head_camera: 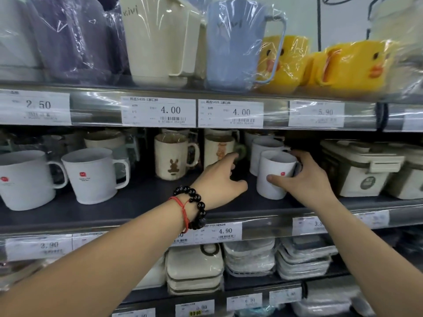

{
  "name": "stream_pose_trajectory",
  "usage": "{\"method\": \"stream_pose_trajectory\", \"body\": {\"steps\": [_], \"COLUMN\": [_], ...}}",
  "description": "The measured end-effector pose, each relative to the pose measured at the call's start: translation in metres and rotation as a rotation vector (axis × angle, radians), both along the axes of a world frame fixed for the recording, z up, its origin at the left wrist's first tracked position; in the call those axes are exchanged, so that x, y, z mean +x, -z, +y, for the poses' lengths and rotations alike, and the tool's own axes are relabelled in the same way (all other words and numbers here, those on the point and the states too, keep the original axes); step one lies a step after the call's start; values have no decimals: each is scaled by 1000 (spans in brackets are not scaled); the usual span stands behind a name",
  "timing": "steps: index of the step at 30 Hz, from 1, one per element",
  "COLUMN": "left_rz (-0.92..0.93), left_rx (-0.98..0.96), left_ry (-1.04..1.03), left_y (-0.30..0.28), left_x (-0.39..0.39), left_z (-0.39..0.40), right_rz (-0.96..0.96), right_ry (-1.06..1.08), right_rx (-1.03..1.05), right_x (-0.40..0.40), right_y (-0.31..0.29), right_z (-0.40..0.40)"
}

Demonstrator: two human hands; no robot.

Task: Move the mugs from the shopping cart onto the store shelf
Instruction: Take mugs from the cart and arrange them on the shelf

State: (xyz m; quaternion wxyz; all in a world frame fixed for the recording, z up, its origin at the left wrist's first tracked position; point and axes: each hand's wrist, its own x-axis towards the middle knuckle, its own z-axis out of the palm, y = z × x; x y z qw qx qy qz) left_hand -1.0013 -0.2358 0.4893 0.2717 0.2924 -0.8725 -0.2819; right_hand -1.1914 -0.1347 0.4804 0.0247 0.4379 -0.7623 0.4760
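**White mug upright on the middle shelf, held by the right hand**

The white mug [275,175] stood upright on the middle shelf [142,202], its long axis vertical and its open mouth upward. A small red logo faced out toward the camera and slightly right. Its handle pointed right and lay under the right hand [304,177], so it could not be seen clearly. That hand gripped the mug from the right side, thumb across the front wall, fingers curled round the back and rim.

Just left of this mug, the left hand [219,179] reached into the shelf with fingers extended; its fingertips touched or nearly touched the green handle of a cream mug [218,148], and I could not tell which. The hand held nothing. A black bead bracelet [194,202] and a red string sat on that wrist.

Directly behind the held mug stood one more white mug [263,149], with others further back too dark to count. Left of the held mug, beyond the left hand, stood one cream mug with a brown rabbit [172,156]. Further left stood two large white mugs [92,175] with red logos, handles pointing right. Right of the held mug sat lidded containers [359,168]. Above it, on the upper shelf, were two yellow duck mugs [357,65] and a blue wrapped cup [233,46].
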Motion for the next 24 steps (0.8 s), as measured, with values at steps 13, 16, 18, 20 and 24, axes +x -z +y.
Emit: {"method": "stream_pose_trajectory", "body": {"steps": [13,16,18,20,24], "left_rz": [558,552,542,542,559], "left_rx": [324,317,300,292,280], "left_ry": [-199,-229,-227,-225,-190], "left_y": [3,6,7,9,15], "left_x": [113,123,123,121,117], "left_z": [-44,-55,-59,-62,-64], "right_rz": [0,37,6,-45,-117], "right_ry": [-530,-561,-569,-572,-591], "right_rx": [-1,0,-17,-38,-67], "right_x": [154,161,162,163,164], "right_y": [8,9,9,9,8], "right_z": [-105,-120,-124,-125,-125]}}
